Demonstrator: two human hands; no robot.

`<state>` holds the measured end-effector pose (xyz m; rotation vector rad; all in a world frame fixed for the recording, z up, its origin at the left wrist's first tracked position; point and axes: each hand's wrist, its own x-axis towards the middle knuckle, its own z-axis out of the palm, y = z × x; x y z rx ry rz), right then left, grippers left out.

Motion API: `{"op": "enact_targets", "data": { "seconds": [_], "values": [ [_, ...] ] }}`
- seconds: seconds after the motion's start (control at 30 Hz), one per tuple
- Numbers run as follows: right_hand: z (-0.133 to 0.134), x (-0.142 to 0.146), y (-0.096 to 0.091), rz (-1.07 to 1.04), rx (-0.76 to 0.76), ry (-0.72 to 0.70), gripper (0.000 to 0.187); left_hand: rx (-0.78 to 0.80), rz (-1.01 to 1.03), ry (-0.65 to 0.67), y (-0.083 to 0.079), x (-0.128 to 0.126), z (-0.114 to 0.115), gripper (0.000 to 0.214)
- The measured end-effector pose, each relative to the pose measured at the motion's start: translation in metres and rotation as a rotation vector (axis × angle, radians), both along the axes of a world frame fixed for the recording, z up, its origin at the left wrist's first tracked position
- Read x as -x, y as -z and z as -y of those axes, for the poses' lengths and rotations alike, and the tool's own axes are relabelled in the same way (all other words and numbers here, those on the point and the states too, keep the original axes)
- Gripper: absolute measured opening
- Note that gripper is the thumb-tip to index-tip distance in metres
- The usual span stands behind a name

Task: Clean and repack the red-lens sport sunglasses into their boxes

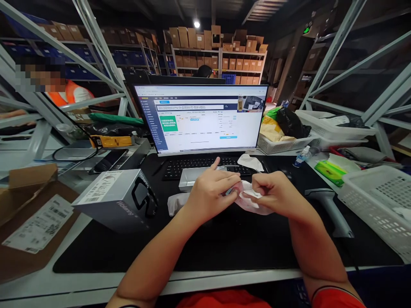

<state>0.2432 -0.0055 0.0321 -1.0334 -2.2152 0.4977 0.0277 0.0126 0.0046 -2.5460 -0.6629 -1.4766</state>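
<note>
A white cloth [255,203] bunches between both hands, held above the black desk mat [224,252] on the bench [96,284]. The right hand [276,194] has its grip closed on the cloth, pinching it between thumb and fingers. The left hand [210,196] also grips it, index finger raised, with a small bluish object [230,191], mostly hidden, against the cloth. Just beyond lie a silver tray [194,177] and a black keyboard [205,164]; a handheld barcode scanner [327,209] rests to the right.

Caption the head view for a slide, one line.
Head view: left hand and right hand hold a crumpled white wrapper over a black desk mat before a monitor and keyboard.
</note>
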Motion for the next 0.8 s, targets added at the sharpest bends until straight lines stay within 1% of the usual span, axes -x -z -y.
{"op": "enact_targets", "data": {
  "seconds": [0.13,0.23,0.3,0.4,0.5,0.57,0.63,0.7,0.8],
  "values": [
    [-0.01,-0.022,-0.004,-0.056,0.086,-0.15,0.054,0.037,0.068,0.044,-0.005,0.007,0.003,0.024],
    [-0.017,-0.039,-0.007,-0.026,0.169,-0.26,0.055,0.062,0.077,0.061,-0.006,0.006,0.005,0.025],
    [-0.019,-0.044,-0.009,0.002,0.203,-0.293,0.055,0.083,0.059,0.073,-0.005,0.003,0.005,0.026],
    [-0.014,-0.039,-0.009,0.065,0.173,-0.263,0.05,0.081,0.015,0.06,-0.003,0.0,0.005,0.026],
    [-0.004,-0.021,-0.006,0.163,0.003,-0.154,0.04,0.052,-0.074,0.017,-0.003,0.0,0.005,0.025],
    [0.001,-0.008,-0.001,0.181,-0.093,-0.107,0.036,0.034,-0.13,0.011,-0.004,0.0,0.005,0.023],
    [0.004,0.004,0.004,0.132,-0.106,-0.117,0.038,0.031,-0.154,0.028,-0.005,0.0,0.006,0.018],
    [0.003,0.011,0.008,0.08,-0.083,-0.115,0.039,0.039,-0.167,0.038,-0.005,0.0,0.005,0.014],
    [-0.003,0.006,0.006,0.053,-0.046,-0.076,0.041,0.043,-0.149,0.03,-0.004,0.001,0.004,0.016]
  ]
}}
